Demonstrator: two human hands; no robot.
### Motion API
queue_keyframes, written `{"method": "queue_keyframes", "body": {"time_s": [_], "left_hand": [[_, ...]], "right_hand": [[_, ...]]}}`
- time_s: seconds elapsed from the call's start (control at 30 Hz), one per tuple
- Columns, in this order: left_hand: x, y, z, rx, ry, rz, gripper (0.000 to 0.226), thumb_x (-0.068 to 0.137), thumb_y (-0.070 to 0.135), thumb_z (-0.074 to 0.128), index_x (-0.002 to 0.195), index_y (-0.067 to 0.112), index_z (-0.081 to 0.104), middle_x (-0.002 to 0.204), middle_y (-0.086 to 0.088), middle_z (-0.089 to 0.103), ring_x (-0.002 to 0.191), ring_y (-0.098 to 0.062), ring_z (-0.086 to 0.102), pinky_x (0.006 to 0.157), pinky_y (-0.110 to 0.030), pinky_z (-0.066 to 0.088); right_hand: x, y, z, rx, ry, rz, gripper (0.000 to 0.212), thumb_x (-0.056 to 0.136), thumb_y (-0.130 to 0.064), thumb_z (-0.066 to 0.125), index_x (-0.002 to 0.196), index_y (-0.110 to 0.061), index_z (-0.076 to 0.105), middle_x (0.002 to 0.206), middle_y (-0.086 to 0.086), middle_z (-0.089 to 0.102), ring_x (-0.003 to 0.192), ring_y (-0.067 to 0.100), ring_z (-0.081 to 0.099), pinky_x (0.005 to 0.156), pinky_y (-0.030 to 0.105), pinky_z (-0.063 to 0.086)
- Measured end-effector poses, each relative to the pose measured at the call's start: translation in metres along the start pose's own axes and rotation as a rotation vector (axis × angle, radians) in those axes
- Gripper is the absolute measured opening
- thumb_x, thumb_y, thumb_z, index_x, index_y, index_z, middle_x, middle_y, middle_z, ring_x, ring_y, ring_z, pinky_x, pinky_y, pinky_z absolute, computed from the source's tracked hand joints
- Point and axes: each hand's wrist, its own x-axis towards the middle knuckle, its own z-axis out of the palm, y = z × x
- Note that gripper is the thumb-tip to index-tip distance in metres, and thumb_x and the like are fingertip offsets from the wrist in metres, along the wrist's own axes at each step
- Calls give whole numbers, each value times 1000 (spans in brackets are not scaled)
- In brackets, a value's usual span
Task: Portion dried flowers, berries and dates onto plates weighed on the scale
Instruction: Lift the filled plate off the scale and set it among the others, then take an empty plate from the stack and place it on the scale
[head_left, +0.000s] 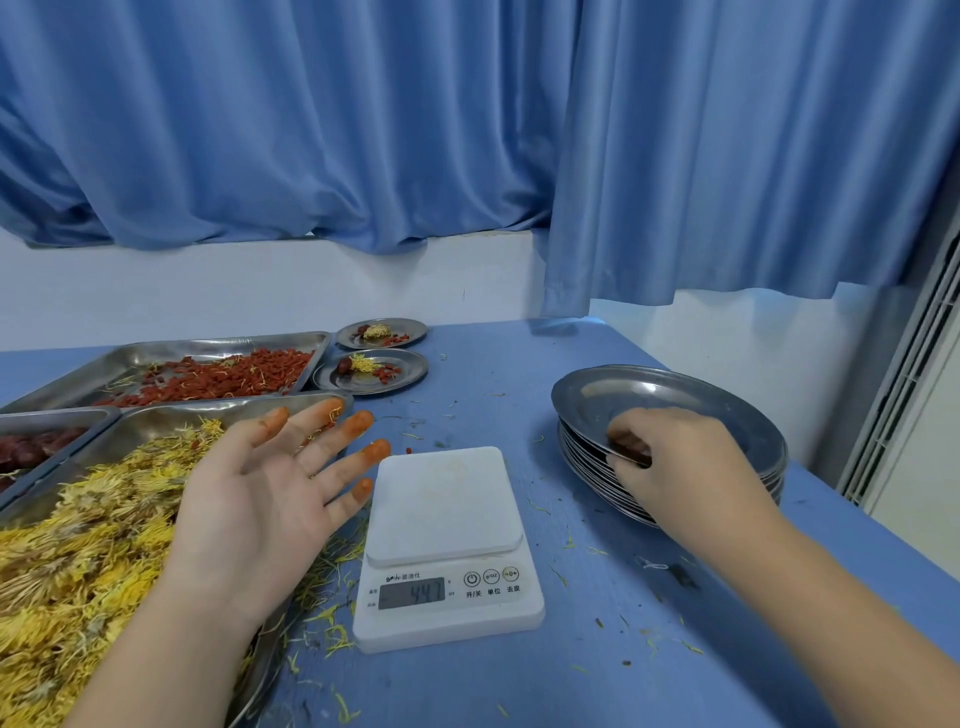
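Left hand (270, 478): open and holding nothing, palm up, fingers spread and straight; it is above the right edge of the flower tray, just left of the scale.
Fingertips (376, 449): stained orange on all the left hand's fingers and the thumb.
Right hand (680, 467): thumb and curled fingers pinch the near rim of the top plate in the stack.
Stack of round stainless-steel plates (649, 395): at the right side of the table, apart from the scale.
White digital kitchen scale (447, 545): centre of the table, between the two hands; the grey display shows digits too blurred to read with certainty.
Dried yellow flowers (93, 530): heaped in a rectangular steel tray at the near left.
Red berries (234, 376): spread in a second steel tray behind the flowers.
Dark red dates (21, 452): in a third steel tray at the far left edge, partly cut off.
Two small portioned steel plates (410, 382): just right of the berry tray, one behind the other, each with flowers, berries and a date.
Blue table (597, 649): scattered with loose yellow petals (332, 623), mostly around the scale.
Blue curtain (363, 130): hangs in folds behind the table, above a white wall.
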Motion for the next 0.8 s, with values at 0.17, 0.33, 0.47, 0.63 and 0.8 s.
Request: {"method": "queue_keyframes", "body": {"time_s": [0.17,0.33,0.47,0.63,0.8], "left_hand": [[2,-1,-3,11,14,2,41,89,40,48,117,16,65,122,-11,68,107,-32,68,84,-43,46],[2,-1,-3,29,15,4,47,77,41,56,117,17,64,121,-10,69,105,-31,69,82,-41,47],[2,-1,-3,28,11,8,45,75,41,57,112,17,66,118,-9,70,96,-28,71,79,-39,46],[3,-1,-4,11,36,13,32,88,38,48,98,19,72,108,-7,71,85,-25,70,76,-37,44],[-1,1,-2,-31,162,101,31,90,36,45,90,18,71,91,-3,70,73,-21,67,70,-33,42]], "right_hand": [[-2,-1,-5,-28,75,-66,13,71,-10,79,72,-16,68,67,-5,62,68,22,57,58,39,50],[-4,-5,-7,-70,148,-95,22,65,0,81,65,-14,63,62,-4,58,62,25,52,56,40,48],[-1,0,-7,-132,250,-145,24,64,6,78,62,-10,60,60,2,56,62,30,48,58,42,45],[-4,-7,-8,-75,432,-301,15,76,-4,71,63,-9,64,63,0,58,64,28,47,62,37,36],[-15,-41,3,-51,489,-532,20,67,9,71,58,-6,61,61,3,59,58,27,44,56,39,37]]}}
